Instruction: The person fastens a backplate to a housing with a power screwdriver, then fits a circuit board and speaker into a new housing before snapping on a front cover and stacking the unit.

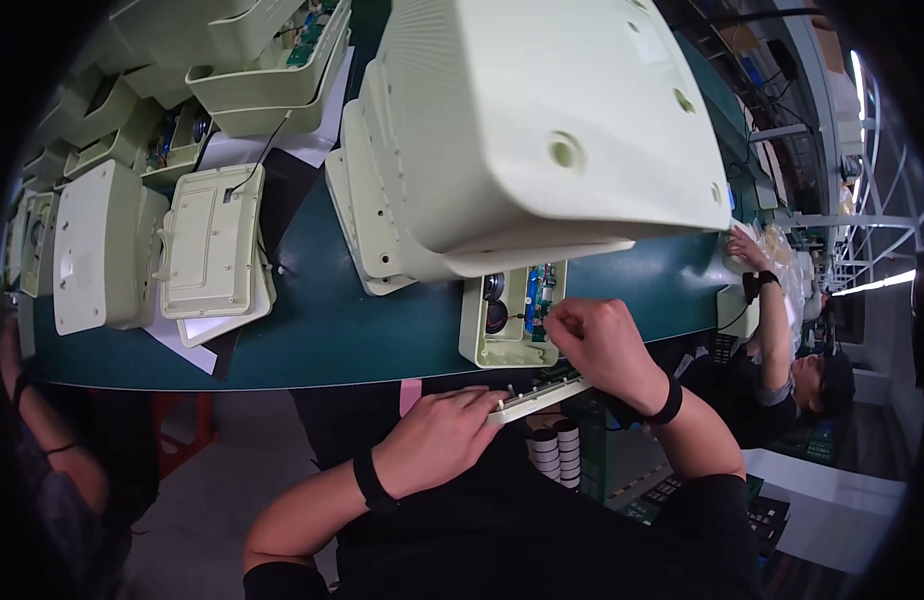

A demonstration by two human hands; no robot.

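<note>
At the bench's front edge, my left hand [444,435] grips the left end of a cream plastic cover [538,400] with small posts on its inner face. The cover is tilted and partly hidden by both hands. Above its right end is my right hand [604,345], fingers curled in a pinch; what they hold, if anything, is hidden. Just beyond the cover, a cream housing [502,355] lies on the bench with its inside showing. It contains a dark round part [496,318], a circuit board [544,290] and blue cylindrical parts.
A tall stack of cream casings [622,120] rises close beyond the housing on the green bench [352,340]. More casings [102,245] and a back panel with a wire [214,240] lie left. A co-worker [777,340] reaches over at right; another person's arm [57,440] is at left.
</note>
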